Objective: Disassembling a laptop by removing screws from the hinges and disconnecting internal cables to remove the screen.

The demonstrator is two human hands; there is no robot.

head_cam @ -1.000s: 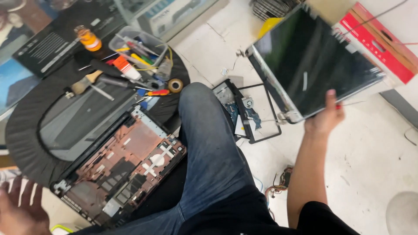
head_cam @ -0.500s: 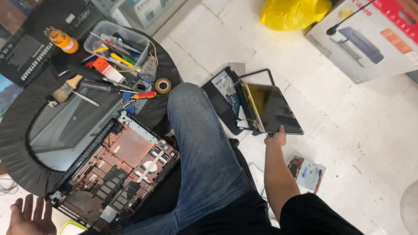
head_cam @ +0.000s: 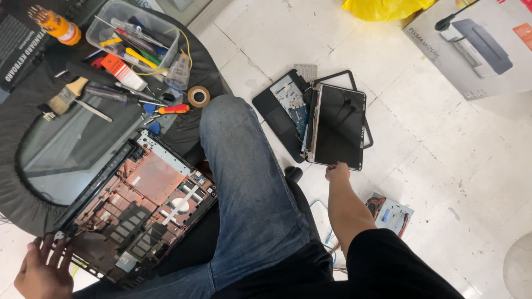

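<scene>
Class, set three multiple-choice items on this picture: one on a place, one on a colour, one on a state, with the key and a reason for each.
1. Where does the laptop screen lie?
A. on the tiled floor
B. on the round table
C. on the person's lap

2. What colour is the bag at the top edge?
A. blue
B. yellow
C. green

3. How is the laptop base on the table?
A. lid shut
B. wrapped in foil
C. opened, insides bare

Key:
1 A, the screen lies flat on the floor tiles beside other parts, with the right hand at its near edge.
2 B, the bag is bright yellow.
3 C, its inner frame and slots show, with the left hand at its near corner.
</scene>
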